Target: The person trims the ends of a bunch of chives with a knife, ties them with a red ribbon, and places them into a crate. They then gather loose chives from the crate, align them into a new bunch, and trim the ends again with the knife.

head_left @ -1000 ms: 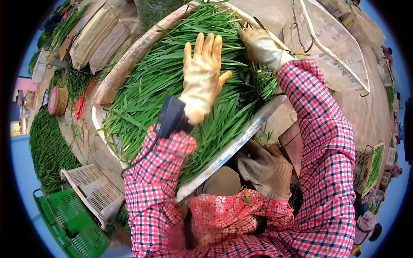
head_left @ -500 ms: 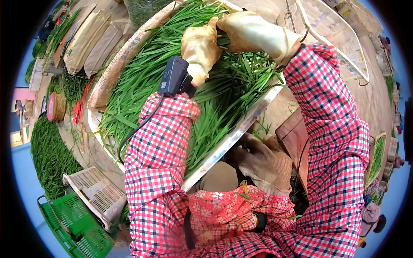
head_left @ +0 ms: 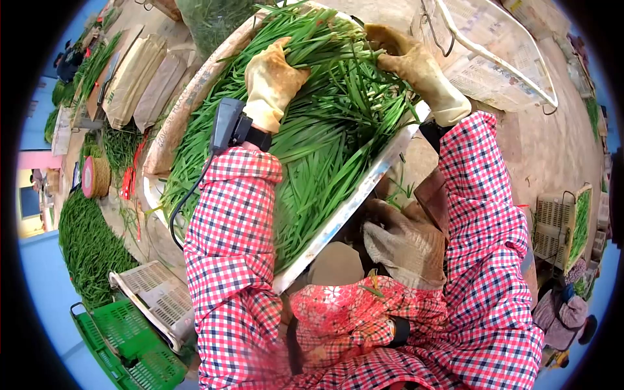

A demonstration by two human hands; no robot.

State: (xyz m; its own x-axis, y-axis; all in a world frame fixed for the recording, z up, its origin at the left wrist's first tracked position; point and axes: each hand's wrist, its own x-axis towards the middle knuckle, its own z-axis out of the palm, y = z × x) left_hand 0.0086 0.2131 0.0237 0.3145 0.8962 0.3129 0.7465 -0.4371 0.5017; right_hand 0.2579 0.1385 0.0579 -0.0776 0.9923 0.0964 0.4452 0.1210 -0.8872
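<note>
Long flat green leaves, like garlic chives (head_left: pixel 325 146), fill a white-rimmed tub (head_left: pixel 348 211) in front of me. My left hand (head_left: pixel 276 78), in a stained cream rubber glove, is closed over a bunch of the leaves, thumb toward the right; its far fingers are partly hidden. At the pale cut ends of the bunch (head_left: pixel 354 45) is my right hand (head_left: pixel 416 65), gloved alike. Its thumb and fingers are curved and apart, with a dark gap between them, and the thumb tip is beside the stems. A dark device (head_left: pixel 227 123) with a cable is strapped to my left wrist.
A whitish crate (head_left: pixel 481 58) stands beyond my right hand. At left are a twine spool (head_left: pixel 96 177), red ties (head_left: pixel 130 179), a heap of greens (head_left: pixel 91 247), a pale basket (head_left: pixel 156 296) and a green basket (head_left: pixel 133 344). A person (head_left: pixel 559 315) is at far right.
My hands, close together before, have moved apart: the left to the left, the right outward to the right. The right hand's thumb and fingers now show spread. The view has shifted slightly.
</note>
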